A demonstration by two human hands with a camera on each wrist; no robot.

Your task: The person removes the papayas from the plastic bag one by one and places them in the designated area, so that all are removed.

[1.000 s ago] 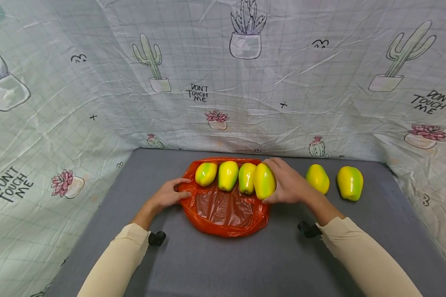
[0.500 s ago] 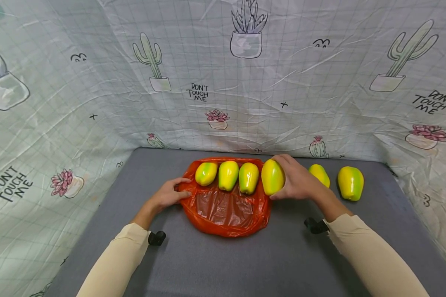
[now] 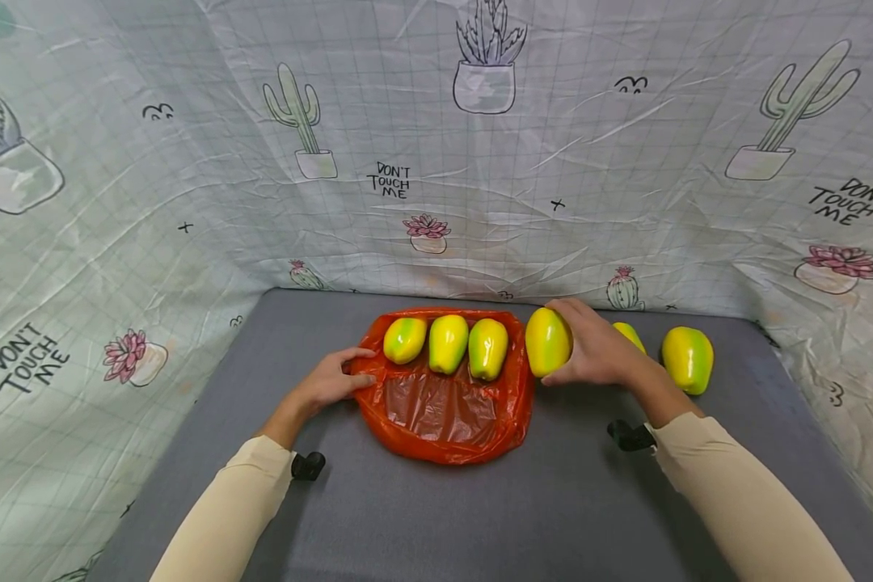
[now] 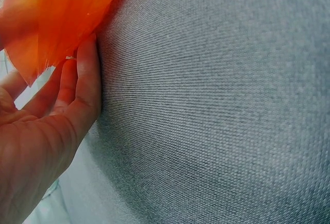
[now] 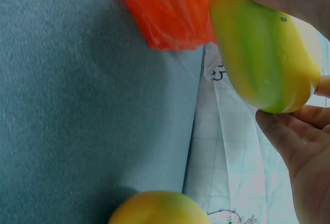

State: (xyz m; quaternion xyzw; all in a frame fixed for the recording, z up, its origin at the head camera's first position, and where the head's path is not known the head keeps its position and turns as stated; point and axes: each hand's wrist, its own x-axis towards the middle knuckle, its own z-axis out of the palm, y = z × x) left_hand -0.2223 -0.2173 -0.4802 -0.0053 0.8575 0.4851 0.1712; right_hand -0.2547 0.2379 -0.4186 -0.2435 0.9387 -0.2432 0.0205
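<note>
An open red plastic bag [image 3: 440, 449] lies on the table with three yellow-green papayas [image 3: 448, 343] in a row along its far side. At the bag's left rim, my left hand [image 3: 329, 380] holds the plastic; in the left wrist view its fingers [image 4: 87, 74] reach behind the orange-looking film. My right hand [image 3: 592, 347] grips another papaya [image 3: 548, 343] between thumb and fingers, just beyond the bag's right rim. The right wrist view shows this papaya [image 5: 265, 53] held up, thumb on one end and fingertips on the other.
To the right lie two more papayas, one [image 3: 629, 334] partly hidden behind my right hand and one [image 3: 687, 360] further out. A cactus-print cloth [image 3: 422, 145] rises behind and beside the grey table [image 3: 436, 525].
My right hand has carried its papaya to the right, from over the bag's right side to past the rim. The left hand and the three papayas in the bag stay put.
</note>
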